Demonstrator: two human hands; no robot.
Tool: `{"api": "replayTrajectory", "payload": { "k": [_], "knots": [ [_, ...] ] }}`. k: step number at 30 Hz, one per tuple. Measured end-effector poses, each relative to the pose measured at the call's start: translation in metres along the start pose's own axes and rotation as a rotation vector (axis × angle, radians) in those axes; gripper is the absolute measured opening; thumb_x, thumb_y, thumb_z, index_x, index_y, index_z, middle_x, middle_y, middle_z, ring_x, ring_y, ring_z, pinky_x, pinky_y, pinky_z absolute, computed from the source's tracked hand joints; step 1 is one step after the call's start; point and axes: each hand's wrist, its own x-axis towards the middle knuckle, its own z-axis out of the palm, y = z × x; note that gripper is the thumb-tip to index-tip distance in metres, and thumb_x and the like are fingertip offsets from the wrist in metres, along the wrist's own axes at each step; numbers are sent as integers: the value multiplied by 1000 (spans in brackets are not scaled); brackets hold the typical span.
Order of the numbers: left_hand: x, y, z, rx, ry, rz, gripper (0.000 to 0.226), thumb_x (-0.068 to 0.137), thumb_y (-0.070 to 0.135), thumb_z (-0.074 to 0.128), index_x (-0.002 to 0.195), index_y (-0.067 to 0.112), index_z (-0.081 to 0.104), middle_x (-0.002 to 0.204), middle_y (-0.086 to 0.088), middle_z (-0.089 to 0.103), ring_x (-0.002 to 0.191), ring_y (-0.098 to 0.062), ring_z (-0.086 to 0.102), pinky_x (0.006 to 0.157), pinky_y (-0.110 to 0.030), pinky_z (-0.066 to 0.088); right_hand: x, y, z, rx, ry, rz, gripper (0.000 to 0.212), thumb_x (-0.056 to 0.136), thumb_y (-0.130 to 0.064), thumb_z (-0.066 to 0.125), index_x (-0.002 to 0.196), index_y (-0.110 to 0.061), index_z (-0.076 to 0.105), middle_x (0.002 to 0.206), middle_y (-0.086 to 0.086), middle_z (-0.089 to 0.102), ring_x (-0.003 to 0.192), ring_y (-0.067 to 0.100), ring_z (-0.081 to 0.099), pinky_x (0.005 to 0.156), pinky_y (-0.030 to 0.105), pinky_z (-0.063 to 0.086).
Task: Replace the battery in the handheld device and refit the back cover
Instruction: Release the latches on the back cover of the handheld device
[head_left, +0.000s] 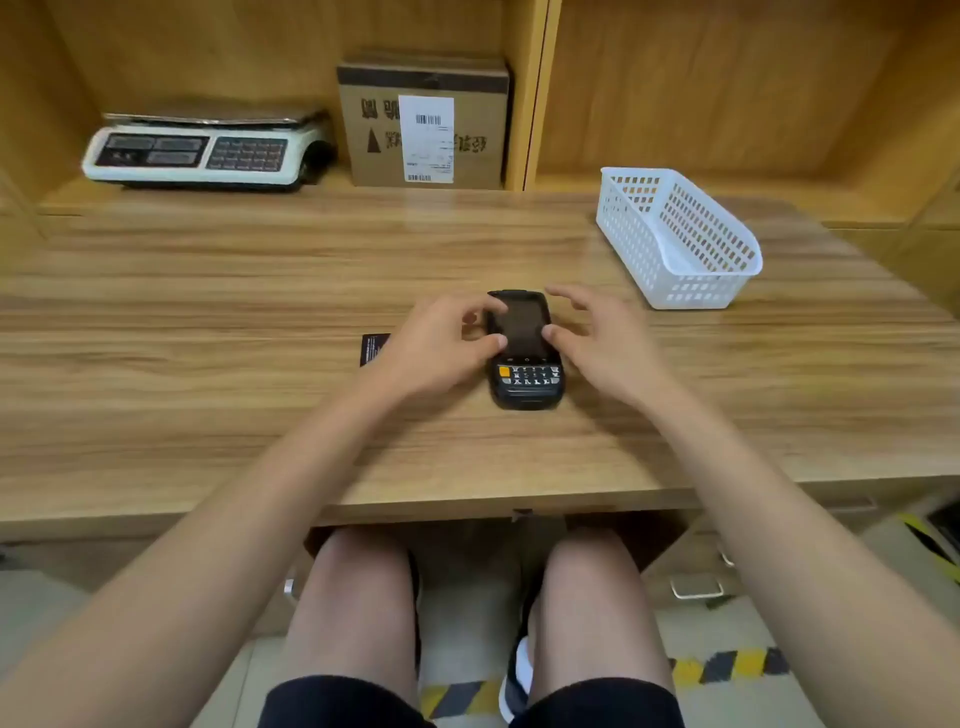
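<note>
A black handheld device (524, 358) lies face up on the wooden desk (260, 415), its dark screen towards the shelf and its keypad with an orange key towards me. My left hand (441, 343) touches its left edge with thumb and forefinger. My right hand (597, 338) sits at its right edge, thumb against the side, other fingers spread above. Whether either hand grips the device is unclear. A flat black battery (375, 349) lies on the desk to the left, partly hidden behind my left hand.
A white perforated plastic basket (680, 239) stands at the right of the desk. On the shelf behind are a weighing scale (202, 150) and a cardboard box (426, 124). My knees are under the desk's front edge.
</note>
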Motion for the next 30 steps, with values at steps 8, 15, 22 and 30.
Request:
{"api": "replayTrajectory", "payload": {
  "k": [8, 15, 22, 30],
  "knots": [
    [-2, -6, 7, 80, 39, -1, 31, 88, 34, 69, 115, 21, 75, 138, 3, 63, 127, -17, 56, 110, -39, 41, 0, 7, 13, 158, -27, 95, 42, 90, -27, 63, 132, -27, 61, 124, 2, 71, 114, 12, 66, 102, 38, 50],
    [-11, 3, 10, 210, 114, 48, 24, 91, 28, 67, 111, 17, 77, 128, 1, 70, 120, -19, 62, 103, -36, 45, -1, 8, 17, 217, -2, 140, 37, 91, -29, 61, 127, -24, 66, 120, -3, 72, 111, 6, 66, 101, 38, 50],
    [-15, 8, 9, 134, 136, 9, 24, 89, 15, 65, 109, 21, 77, 109, 1, 77, 105, -18, 68, 97, -36, 51, -5, -8, 11, 392, 33, 140, 36, 93, -10, 55, 120, -28, 69, 112, -11, 72, 111, 0, 64, 101, 26, 48],
    [-14, 15, -9, -266, 139, -216, 27, 91, 50, 61, 96, 29, 78, 77, 10, 78, 71, 5, 70, 73, -23, 55, -2, -24, 17, 521, -13, 27, 45, 89, -5, 62, 129, -24, 62, 128, -2, 68, 123, -1, 57, 111, 34, 42]
  ]
}}
